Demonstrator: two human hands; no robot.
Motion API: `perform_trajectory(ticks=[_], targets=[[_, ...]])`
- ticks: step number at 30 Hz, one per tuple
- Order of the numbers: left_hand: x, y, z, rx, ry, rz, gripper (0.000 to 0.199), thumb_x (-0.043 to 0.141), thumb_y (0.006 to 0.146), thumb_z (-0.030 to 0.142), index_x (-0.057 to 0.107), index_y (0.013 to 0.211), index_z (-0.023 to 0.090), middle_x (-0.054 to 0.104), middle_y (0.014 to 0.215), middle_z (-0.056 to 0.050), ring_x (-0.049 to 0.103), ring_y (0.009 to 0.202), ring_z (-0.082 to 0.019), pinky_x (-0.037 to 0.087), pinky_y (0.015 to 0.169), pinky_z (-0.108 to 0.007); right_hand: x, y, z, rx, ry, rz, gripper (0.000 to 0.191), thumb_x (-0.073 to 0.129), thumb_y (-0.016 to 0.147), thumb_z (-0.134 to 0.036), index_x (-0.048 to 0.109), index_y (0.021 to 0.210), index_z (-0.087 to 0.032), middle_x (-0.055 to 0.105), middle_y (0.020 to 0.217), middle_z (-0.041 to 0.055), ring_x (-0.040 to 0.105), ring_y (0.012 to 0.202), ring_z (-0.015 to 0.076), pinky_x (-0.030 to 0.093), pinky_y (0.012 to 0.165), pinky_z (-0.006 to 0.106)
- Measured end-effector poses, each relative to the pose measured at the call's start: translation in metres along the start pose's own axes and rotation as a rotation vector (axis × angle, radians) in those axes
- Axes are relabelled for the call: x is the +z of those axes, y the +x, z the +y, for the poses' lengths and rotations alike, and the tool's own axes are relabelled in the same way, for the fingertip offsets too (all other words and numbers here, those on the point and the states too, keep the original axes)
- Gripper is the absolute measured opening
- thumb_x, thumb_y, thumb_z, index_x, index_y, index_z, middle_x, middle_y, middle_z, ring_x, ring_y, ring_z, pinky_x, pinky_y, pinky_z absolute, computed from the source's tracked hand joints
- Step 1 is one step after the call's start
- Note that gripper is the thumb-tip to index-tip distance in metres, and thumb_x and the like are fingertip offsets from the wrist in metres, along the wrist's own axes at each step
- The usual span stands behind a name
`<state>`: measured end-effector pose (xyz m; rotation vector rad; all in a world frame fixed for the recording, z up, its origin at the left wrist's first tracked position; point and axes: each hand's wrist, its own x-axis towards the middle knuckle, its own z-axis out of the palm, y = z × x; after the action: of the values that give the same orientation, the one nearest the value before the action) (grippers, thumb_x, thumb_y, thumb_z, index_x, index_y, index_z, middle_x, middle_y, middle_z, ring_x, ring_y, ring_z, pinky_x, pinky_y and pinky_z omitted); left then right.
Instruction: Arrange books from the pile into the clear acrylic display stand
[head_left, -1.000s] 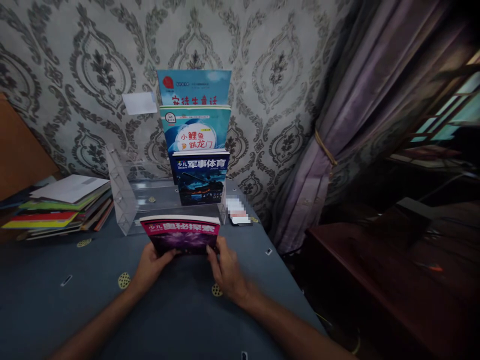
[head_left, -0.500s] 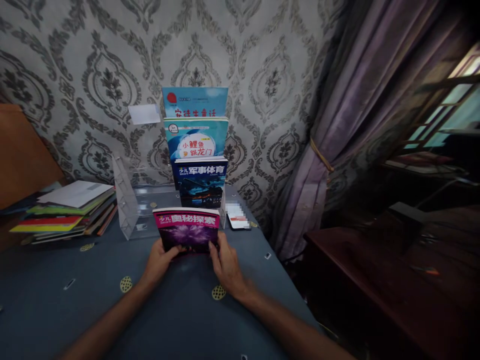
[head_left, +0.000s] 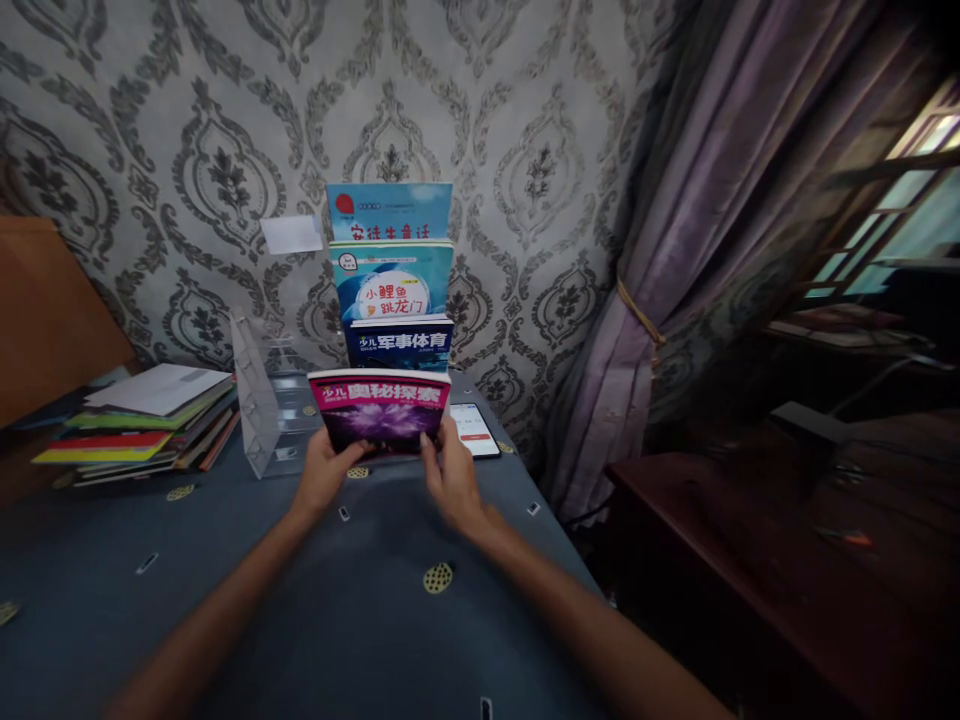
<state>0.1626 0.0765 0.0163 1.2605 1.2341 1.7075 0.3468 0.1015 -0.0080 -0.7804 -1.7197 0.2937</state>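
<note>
Between both hands I hold a thin book (head_left: pixel 381 418) with a pink and purple cover, tilted and raised above the table. My left hand (head_left: pixel 327 470) grips its lower left corner, thumb on the cover. My right hand (head_left: pixel 450 465) grips the lower right edge the same way. Just behind it stands a clear tiered book rack (head_left: pixel 259 410). On the rack's right part, a dark blue book (head_left: pixel 401 340), a teal book (head_left: pixel 394 282) and a light blue book (head_left: pixel 390 210) rise in steps. The held book covers the lower part of the dark blue one.
A pile of books and papers (head_left: pixel 150 420) lies left of the rack. A phone (head_left: pixel 476 430) with a lit screen rests right of it. The table (head_left: pixel 300 620) has a grey-blue cloth. A tied purple curtain (head_left: pixel 615 380) and a dark red cabinet (head_left: pixel 675 540) are on the right.
Both hands have lifted the pink and purple book and moved it toward the rack. It now hides more of the dark blue book.
</note>
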Motion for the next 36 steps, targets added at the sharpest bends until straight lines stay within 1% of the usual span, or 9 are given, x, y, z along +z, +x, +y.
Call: perform_trajectory(ticks=[3, 7, 11, 15, 18, 22, 26, 31, 36], targets=[[0.007, 0.016, 0.011, 0.155, 0.027, -0.038, 0.036, 0.079, 0.064, 0.036, 0.066, 0.091, 0.016, 0.074, 0.089, -0.004, 0.069, 0.085, -0.023, 0.054, 0.086, -0.038, -0.009, 0.026, 0.003, -0.054, 0.037, 0.001, 0.016, 0.041, 0.101, -0.029, 0.049, 0.114, -0.023, 0.066, 0.099, 0.0081, 0.066, 0.086, 0.0232, 0.054, 0.076, 0.037], [0.012, 0.037, 0.027, 0.425, 0.133, -0.025, 0.042, 0.073, 0.077, 0.038, 0.062, 0.112, 0.018, 0.070, 0.114, -0.008, 0.064, 0.111, -0.026, 0.047, 0.104, -0.044, -0.023, 0.064, 0.000, -0.139, 0.085, -0.002, 0.018, 0.042, 0.102, -0.033, 0.050, 0.115, -0.024, 0.065, 0.104, 0.0078, 0.066, 0.090, 0.0231, 0.055, 0.077, 0.038], [0.012, 0.047, 0.043, 0.559, 0.331, 0.005, 0.038, 0.065, 0.087, 0.038, 0.058, 0.120, 0.020, 0.068, 0.114, -0.008, 0.064, 0.109, -0.027, 0.048, 0.101, -0.047, -0.029, 0.091, -0.001, -0.192, 0.158, -0.005, 0.022, 0.042, 0.102, -0.037, 0.049, 0.119, -0.026, 0.065, 0.108, 0.0078, 0.066, 0.095, 0.0243, 0.058, 0.080, 0.040], [0.009, 0.048, 0.049, 0.603, 0.617, 0.098, 0.028, 0.059, 0.092, 0.037, 0.058, 0.115, 0.020, 0.068, 0.104, -0.008, 0.066, 0.095, -0.026, 0.052, 0.089, -0.046, -0.035, 0.102, 0.002, -0.211, 0.198, -0.035, 0.022, 0.046, 0.101, -0.039, 0.051, 0.118, -0.026, 0.067, 0.106, 0.0065, 0.067, 0.096, 0.0237, 0.058, 0.084, 0.041], [0.009, 0.048, 0.048, 0.660, 0.738, 0.138, 0.023, 0.056, 0.093, 0.036, 0.058, 0.109, 0.021, 0.067, 0.102, -0.008, 0.065, 0.098, -0.027, 0.052, 0.090, -0.045, -0.042, 0.106, 0.005, -0.213, 0.134, -0.065, 0.021, 0.048, 0.100, -0.041, 0.054, 0.112, -0.025, 0.066, 0.100, 0.0057, 0.066, 0.091, 0.0225, 0.058, 0.080, 0.039], [0.012, 0.050, 0.044, 0.717, 0.784, 0.124, 0.024, 0.053, 0.096, 0.039, 0.057, 0.109, 0.020, 0.065, 0.107, -0.010, 0.061, 0.107, -0.030, 0.049, 0.096, -0.048, -0.049, 0.108, 0.008, -0.207, 0.023, -0.045, 0.020, 0.050, 0.098, -0.040, 0.057, 0.108, -0.024, 0.066, 0.097, 0.0061, 0.065, 0.088, 0.0217, 0.057, 0.074, 0.036], [0.012, 0.052, 0.042, 0.719, 0.808, 0.123, 0.029, 0.049, 0.097, 0.047, 0.057, 0.104, 0.020, 0.063, 0.104, -0.011, 0.059, 0.104, -0.031, 0.048, 0.096, -0.049, -0.049, 0.109, 0.011, -0.202, -0.055, -0.030, 0.020, 0.052, 0.097, -0.041, 0.060, 0.100, -0.023, 0.064, 0.094, 0.0063, 0.063, 0.088, 0.0211, 0.057, 0.073, 0.035], [0.010, 0.055, 0.037, 0.715, 0.818, 0.116, 0.035, 0.046, 0.098, 0.052, 0.057, 0.105, 0.019, 0.061, 0.103, -0.011, 0.058, 0.104, -0.031, 0.046, 0.096, -0.048, -0.048, 0.110, 0.015, -0.197, -0.040, -0.044, 0.025, 0.051, 0.097, -0.047, 0.058, 0.098, -0.023, 0.063, 0.093, 0.0056, 0.063, 0.085, 0.0201, 0.057, 0.070, 0.033], [0.011, 0.057, 0.029, 0.695, 0.865, 0.137, 0.036, 0.046, 0.098, 0.052, 0.055, 0.109, 0.019, 0.062, 0.099, -0.009, 0.059, 0.099, -0.029, 0.047, 0.093, -0.046, -0.049, 0.110, 0.019, -0.186, -0.051, -0.057, 0.026, 0.052, 0.097, -0.048, 0.056, 0.091, -0.023, 0.063, 0.088, 0.0058, 0.063, 0.083, 0.0222, 0.056, 0.071, 0.036]])
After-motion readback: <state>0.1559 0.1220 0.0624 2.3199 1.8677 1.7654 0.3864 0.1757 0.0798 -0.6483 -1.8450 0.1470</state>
